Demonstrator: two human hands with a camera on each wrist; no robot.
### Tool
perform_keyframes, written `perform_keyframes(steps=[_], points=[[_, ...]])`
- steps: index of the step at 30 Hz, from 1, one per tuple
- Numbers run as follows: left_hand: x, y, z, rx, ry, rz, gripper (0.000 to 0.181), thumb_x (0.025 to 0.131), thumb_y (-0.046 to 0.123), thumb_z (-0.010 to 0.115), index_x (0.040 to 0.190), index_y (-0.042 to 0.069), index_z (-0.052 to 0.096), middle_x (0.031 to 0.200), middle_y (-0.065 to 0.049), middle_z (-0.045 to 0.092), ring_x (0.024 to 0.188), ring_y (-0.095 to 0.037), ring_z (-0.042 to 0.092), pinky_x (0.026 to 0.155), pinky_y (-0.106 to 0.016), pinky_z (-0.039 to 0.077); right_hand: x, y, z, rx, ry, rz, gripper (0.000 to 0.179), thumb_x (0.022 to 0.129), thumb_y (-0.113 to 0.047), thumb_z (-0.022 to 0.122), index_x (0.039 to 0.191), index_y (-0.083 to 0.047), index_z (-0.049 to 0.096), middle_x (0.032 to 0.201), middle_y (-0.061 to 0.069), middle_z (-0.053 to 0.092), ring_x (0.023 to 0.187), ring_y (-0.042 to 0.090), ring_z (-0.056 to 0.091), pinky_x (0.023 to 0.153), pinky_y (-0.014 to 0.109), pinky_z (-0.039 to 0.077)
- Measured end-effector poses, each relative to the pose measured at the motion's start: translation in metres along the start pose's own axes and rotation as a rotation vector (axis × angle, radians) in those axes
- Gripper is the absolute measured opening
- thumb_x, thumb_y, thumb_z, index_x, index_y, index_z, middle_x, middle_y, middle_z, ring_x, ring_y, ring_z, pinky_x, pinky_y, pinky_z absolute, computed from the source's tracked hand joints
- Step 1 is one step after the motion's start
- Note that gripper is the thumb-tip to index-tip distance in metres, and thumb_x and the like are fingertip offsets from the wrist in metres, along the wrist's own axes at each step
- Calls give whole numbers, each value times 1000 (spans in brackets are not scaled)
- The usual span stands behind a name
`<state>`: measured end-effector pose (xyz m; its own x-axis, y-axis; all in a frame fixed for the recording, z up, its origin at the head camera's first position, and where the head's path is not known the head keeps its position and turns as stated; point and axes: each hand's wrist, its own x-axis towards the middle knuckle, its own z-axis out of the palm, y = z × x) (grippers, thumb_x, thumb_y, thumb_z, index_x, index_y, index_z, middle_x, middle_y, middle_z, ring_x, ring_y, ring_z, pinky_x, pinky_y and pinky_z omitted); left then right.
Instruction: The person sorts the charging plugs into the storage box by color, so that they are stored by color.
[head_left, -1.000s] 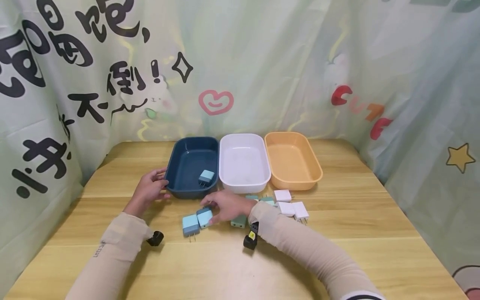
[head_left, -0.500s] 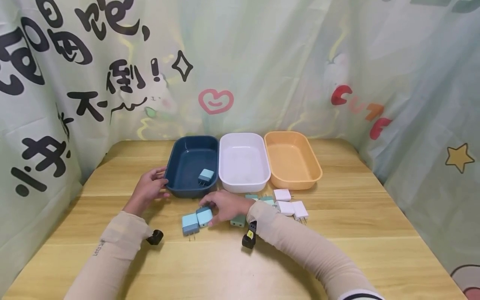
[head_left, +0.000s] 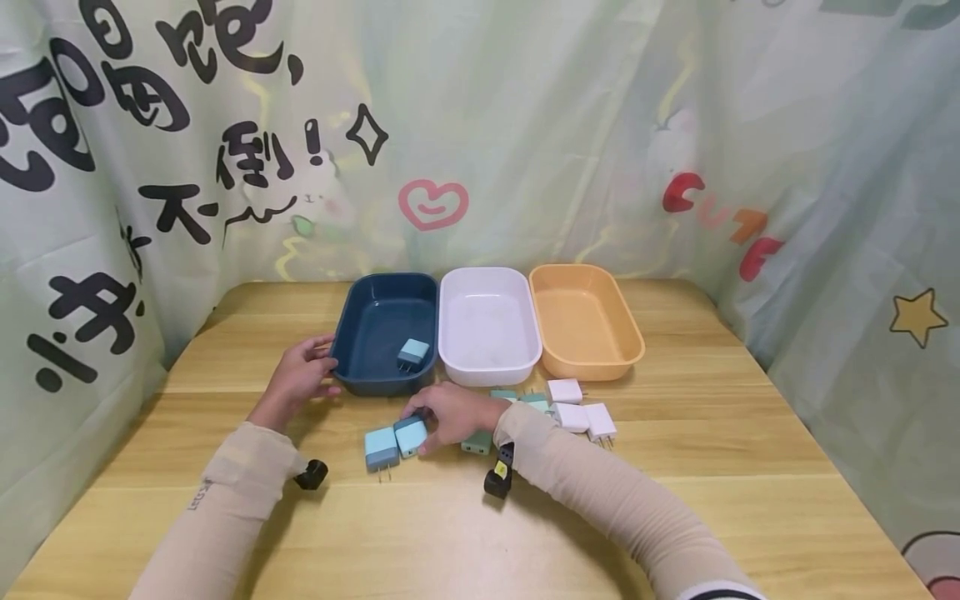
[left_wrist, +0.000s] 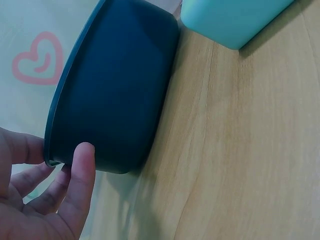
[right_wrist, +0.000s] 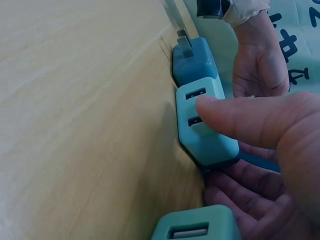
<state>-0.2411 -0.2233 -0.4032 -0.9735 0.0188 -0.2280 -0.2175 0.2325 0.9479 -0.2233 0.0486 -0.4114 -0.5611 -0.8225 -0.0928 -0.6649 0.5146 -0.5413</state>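
My left hand (head_left: 297,382) holds the left front corner of the dark blue tray (head_left: 378,387). In the left wrist view its thumb and fingers lie on both sides of the tray's rim (left_wrist: 59,92). My right hand (head_left: 454,413) pinches a light-blue and dark-blue USB charger (head_left: 410,436) at the table. The right wrist view shows the thumb (right_wrist: 235,114) across its two-port face, with fingers on the far side. Against it lies a second blue charger (head_left: 381,451), prongs toward me. Another blue charger (head_left: 412,353) sits inside the dark blue tray.
A white tray (head_left: 490,372) and an orange tray (head_left: 592,367) stand right of the blue one. Green chargers (head_left: 476,443) lie partly hidden by my right hand and wrist. Several white chargers (head_left: 572,417) lie in front of the trays. A printed curtain (head_left: 540,150) encloses the table.
Both hands keep nearly the same positions. The chargers and trays stay where they were; the head view shifts very slightly.
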Motion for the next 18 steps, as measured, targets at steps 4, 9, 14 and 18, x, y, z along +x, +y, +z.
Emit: perform_keyframes(steps=[4, 9, 14, 18], points=[[0, 0, 1, -4, -2, 4, 54, 101, 3, 43, 153, 10, 29, 147, -23, 30, 110, -33, 46, 71, -33, 59, 0, 2, 0, 5, -3, -6, 49, 76, -24, 85, 119, -10, 67, 107, -5, 65, 91, 3, 56, 78, 13, 46], [0, 0, 1, -8, -8, 7, 54, 101, 3, 43, 153, 9, 28, 148, -24, 29, 112, -34, 46, 72, -34, 59, -1, 2, -1, 22, -3, 3, 49, 75, -22, 85, 120, -9, 66, 108, -5, 65, 92, 3, 57, 80, 14, 47], [0, -1, 1, -18, -11, 5, 55, 101, 3, 43, 153, 10, 28, 148, -23, 29, 109, -32, 47, 72, -34, 59, -1, 2, -2, 32, 7, 8, 51, 75, -19, 85, 121, -7, 65, 108, -3, 65, 92, 4, 57, 80, 14, 47], [0, -2, 0, -20, -12, 10, 54, 101, 3, 43, 153, 9, 28, 148, -23, 29, 105, -30, 47, 71, -33, 59, -2, 2, -3, 34, 14, 6, 51, 76, -18, 84, 122, -7, 65, 109, -2, 65, 92, 5, 57, 80, 14, 47]])
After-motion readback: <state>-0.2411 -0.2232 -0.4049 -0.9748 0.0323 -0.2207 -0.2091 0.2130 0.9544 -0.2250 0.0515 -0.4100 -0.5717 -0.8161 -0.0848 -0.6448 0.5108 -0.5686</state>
